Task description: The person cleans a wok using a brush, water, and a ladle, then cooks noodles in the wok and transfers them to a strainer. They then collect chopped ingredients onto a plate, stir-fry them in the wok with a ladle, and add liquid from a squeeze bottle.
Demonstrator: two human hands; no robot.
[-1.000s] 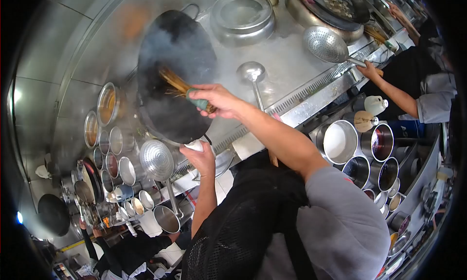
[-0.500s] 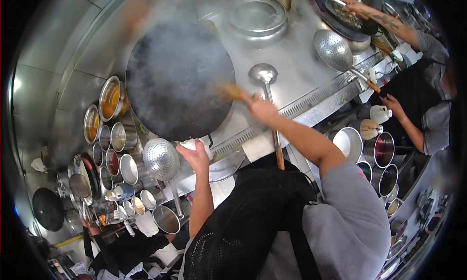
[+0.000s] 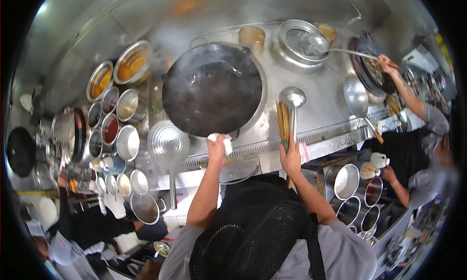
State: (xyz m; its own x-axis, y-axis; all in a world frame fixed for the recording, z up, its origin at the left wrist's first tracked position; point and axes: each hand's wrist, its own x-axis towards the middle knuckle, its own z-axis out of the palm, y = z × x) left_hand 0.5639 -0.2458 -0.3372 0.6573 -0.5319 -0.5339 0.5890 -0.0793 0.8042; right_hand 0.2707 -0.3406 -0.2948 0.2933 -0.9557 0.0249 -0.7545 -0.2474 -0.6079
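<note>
"How are the arms held?"

"Both reach forward from the near side, elbows bent. The left hand (image 3: 217, 151) is at the black wok's (image 3: 214, 93) near rim, the right hand (image 3: 291, 158) over the counter's (image 3: 260, 156) near edge."

"And the wok?"

"Left of centre on the range, round and dark, its inside wet and glinting under drifting steam."

"What's around it?"

"A perforated skimmer (image 3: 168, 143) at its near left, a steel ladle (image 3: 293, 96) off to the right."

"What's the right hand got?"

"Fingers closed round a bamboo brush (image 3: 283, 122), bristles pointing to the far side. The ladle's handle runs right beside; I can't tell if it's gripped too."

"And the left?"

"Curled shut on a bunched white cloth (image 3: 226, 145), by the wok's loop handle (image 3: 236, 134)."
</note>
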